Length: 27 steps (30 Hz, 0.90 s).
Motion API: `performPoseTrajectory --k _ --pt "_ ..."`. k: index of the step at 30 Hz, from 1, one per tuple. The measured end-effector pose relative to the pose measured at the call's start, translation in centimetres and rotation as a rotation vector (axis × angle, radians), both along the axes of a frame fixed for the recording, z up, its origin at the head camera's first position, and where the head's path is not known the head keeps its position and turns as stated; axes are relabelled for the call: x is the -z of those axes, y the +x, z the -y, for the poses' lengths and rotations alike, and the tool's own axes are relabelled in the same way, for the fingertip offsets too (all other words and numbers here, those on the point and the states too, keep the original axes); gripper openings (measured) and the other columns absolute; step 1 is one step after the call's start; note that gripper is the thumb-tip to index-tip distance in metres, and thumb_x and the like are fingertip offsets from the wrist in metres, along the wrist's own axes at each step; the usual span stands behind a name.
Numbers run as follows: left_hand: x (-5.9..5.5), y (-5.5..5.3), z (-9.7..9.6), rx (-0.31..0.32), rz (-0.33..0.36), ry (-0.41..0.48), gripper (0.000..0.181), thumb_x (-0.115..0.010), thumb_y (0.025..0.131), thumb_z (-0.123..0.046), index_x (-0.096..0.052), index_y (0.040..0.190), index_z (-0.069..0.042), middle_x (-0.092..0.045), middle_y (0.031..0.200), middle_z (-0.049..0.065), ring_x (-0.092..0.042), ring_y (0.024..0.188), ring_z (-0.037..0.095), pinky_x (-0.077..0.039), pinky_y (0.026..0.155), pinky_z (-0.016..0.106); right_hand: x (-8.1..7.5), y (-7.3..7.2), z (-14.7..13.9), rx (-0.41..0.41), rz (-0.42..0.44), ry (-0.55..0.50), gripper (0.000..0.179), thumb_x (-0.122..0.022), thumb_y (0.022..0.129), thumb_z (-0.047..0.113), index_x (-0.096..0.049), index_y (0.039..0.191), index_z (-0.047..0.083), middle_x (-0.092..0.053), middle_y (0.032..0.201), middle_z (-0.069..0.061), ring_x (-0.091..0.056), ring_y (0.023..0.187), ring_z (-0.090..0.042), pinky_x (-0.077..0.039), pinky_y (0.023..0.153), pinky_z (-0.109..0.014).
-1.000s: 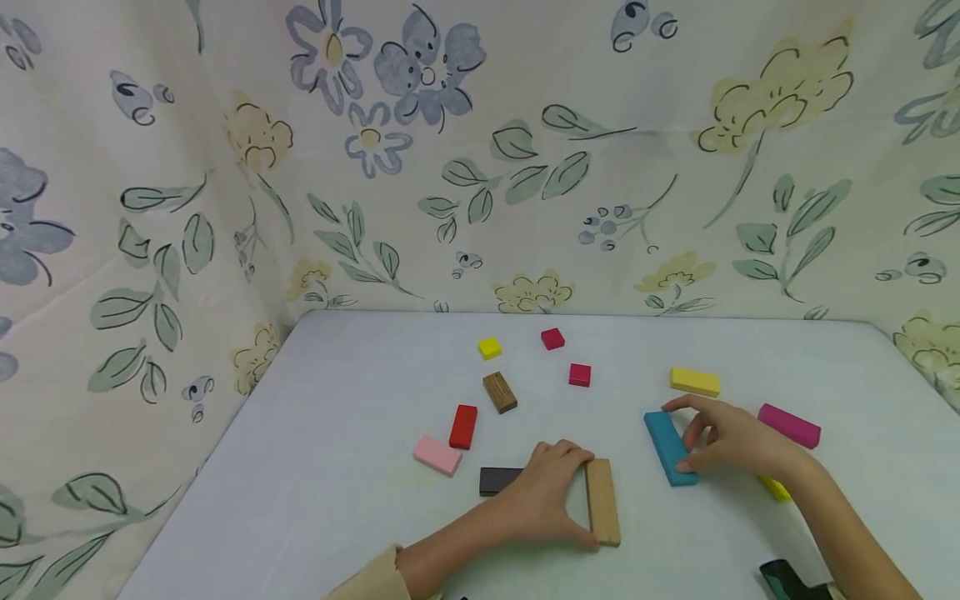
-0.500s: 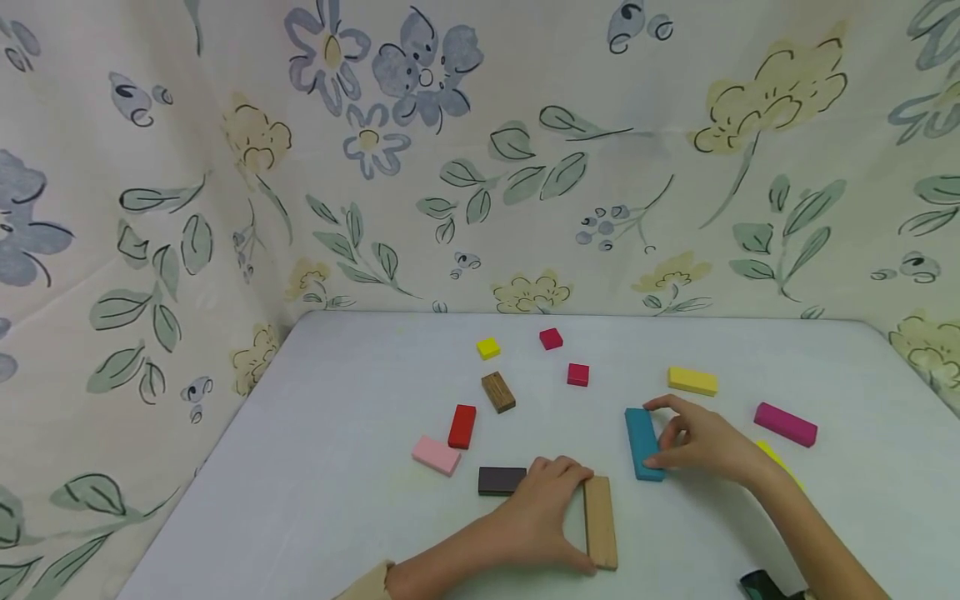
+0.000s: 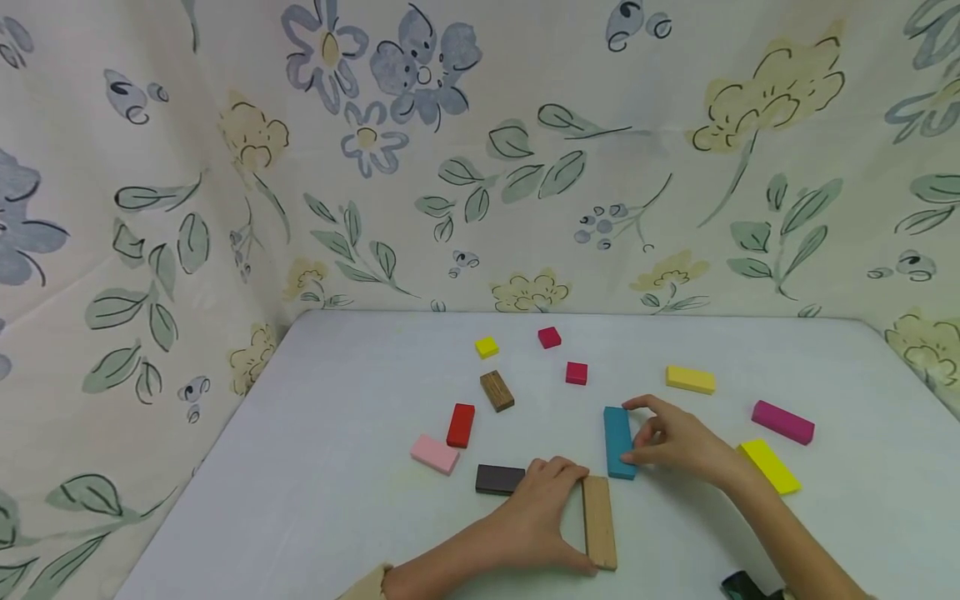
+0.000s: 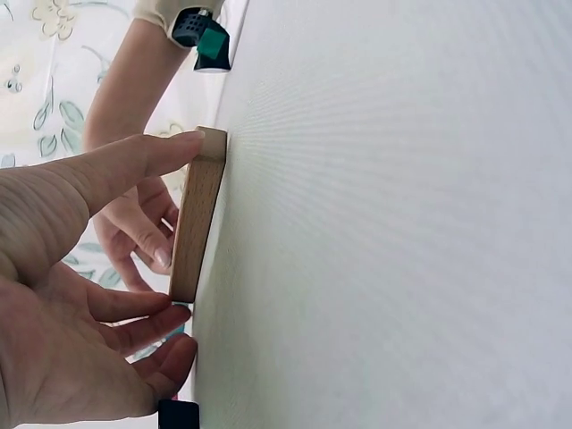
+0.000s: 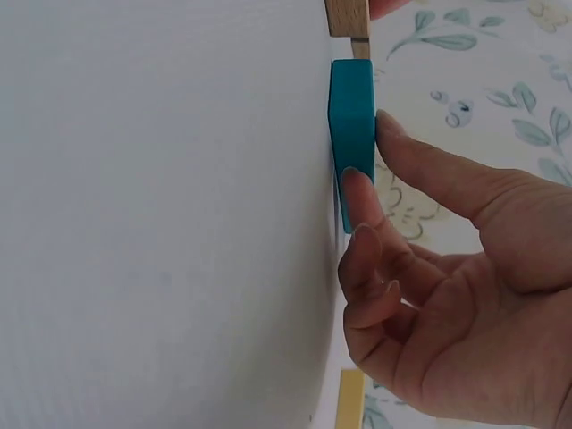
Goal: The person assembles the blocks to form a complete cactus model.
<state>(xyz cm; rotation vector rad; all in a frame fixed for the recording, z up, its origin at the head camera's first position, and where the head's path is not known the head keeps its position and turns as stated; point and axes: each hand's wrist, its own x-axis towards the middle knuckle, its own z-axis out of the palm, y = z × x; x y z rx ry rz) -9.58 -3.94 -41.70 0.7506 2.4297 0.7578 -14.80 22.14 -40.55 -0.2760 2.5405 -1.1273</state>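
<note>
My left hand (image 3: pixel 542 518) spans a light wooden block (image 3: pixel 598 525) that lies lengthwise away from me on the table. Its thumb is at the near end and its fingertips are at the far end, as the left wrist view shows on the wooden block (image 4: pixel 198 223). To the right, my right hand (image 3: pixel 678 442) holds a blue block (image 3: pixel 617 437) between thumb and fingertips. That blue block lies flat, just beyond the wooden block's far end, with a small gap between them. In the right wrist view the thumb and a finger touch the blue block (image 5: pixel 351 116).
A dark block (image 3: pixel 500 479) lies beside my left fingers. Farther left are pink (image 3: pixel 435 454) and red (image 3: pixel 461 425) blocks, with a brown block (image 3: pixel 497 391) behind. Small yellow and red cubes stand at the back. Yellow (image 3: pixel 690 380) and magenta (image 3: pixel 783 422) blocks lie right.
My right hand has slid the blue block leftward, close to the wooden block. My left hand drew the wooden block slightly toward me, then stayed still.
</note>
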Motion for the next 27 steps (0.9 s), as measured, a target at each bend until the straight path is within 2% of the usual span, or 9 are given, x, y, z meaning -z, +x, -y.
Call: performPoseTrajectory --k 4,8,12,17,19,24,27 --pt "0.5 -0.1 0.1 -0.016 0.025 0.022 0.091 -0.094 0.078 -0.049 -0.050 0.152 -0.018 -0.049 0.148 -0.007 -0.042 0.126 0.009 -0.050 0.107 0.032 -0.1 0.1 0.4 -0.012 0.017 -0.017 0.074 -0.087 0.087 0.015 -0.046 0.145 -0.005 -0.065 0.085 -0.002 -0.062 0.082 -0.018 -0.062 0.079 -0.031" --pt "0.9 -0.2 0.3 -0.023 0.018 0.040 0.089 -0.092 0.079 -0.051 -0.051 0.150 -0.019 -0.048 0.148 -0.007 -0.042 0.127 0.009 -0.051 0.107 0.032 -0.1 0.1 0.8 -0.019 0.024 -0.024 0.074 -0.087 0.088 0.014 -0.045 0.146 -0.005 -0.065 0.085 -0.002 -0.062 0.081 -0.018 -0.061 0.079 -0.030" --pt "0.7 -0.1 0.2 -0.031 0.013 0.031 0.085 -0.093 0.080 -0.048 -0.052 0.148 -0.018 -0.049 0.146 -0.005 -0.043 0.124 0.009 -0.052 0.105 0.031 -0.2 0.2 1.1 -0.032 0.026 -0.030 0.074 -0.086 0.088 0.014 -0.045 0.146 -0.005 -0.065 0.085 -0.001 -0.062 0.082 -0.018 -0.061 0.081 -0.032" --pt "-0.1 0.2 0.1 -0.044 0.016 0.023 0.086 -0.095 0.078 -0.044 -0.053 0.147 -0.015 -0.050 0.145 -0.004 -0.044 0.124 0.010 -0.051 0.105 0.031 -0.1 0.2 1.4 -0.051 0.023 -0.048 0.074 -0.086 0.088 0.014 -0.045 0.146 -0.005 -0.065 0.085 -0.001 -0.062 0.083 -0.019 -0.060 0.079 -0.029" --pt "0.8 -0.1 0.1 -0.037 -0.005 0.033 0.089 -0.095 0.076 -0.049 -0.053 0.147 -0.016 -0.050 0.145 -0.005 -0.043 0.125 0.009 -0.051 0.106 0.031 -0.1 0.1 1.6 -0.056 0.021 -0.056 0.073 -0.085 0.089 0.014 -0.045 0.146 -0.005 -0.065 0.085 -0.001 -0.062 0.083 -0.019 -0.059 0.079 -0.029" --pt "4.7 -1.2 0.3 -0.006 -0.065 0.045 0.093 -0.090 0.075 -0.064 -0.051 0.148 -0.021 -0.048 0.145 -0.009 -0.043 0.125 0.008 -0.052 0.104 0.031 -0.1 0.0 2.0 -0.062 0.022 -0.060 0.073 -0.085 0.089 0.013 -0.045 0.146 -0.006 -0.065 0.085 -0.001 -0.062 0.083 -0.018 -0.058 0.080 -0.030" --pt "4.7 -1.2 0.3 -0.014 -0.057 0.039 0.094 -0.090 0.074 -0.064 -0.051 0.149 -0.023 -0.048 0.145 -0.010 -0.043 0.124 0.007 -0.053 0.102 0.031 -0.1 0.0 2.2 -0.056 0.028 -0.053 0.073 -0.086 0.088 0.014 -0.046 0.146 -0.004 -0.065 0.084 -0.001 -0.062 0.083 -0.018 -0.059 0.080 -0.033"
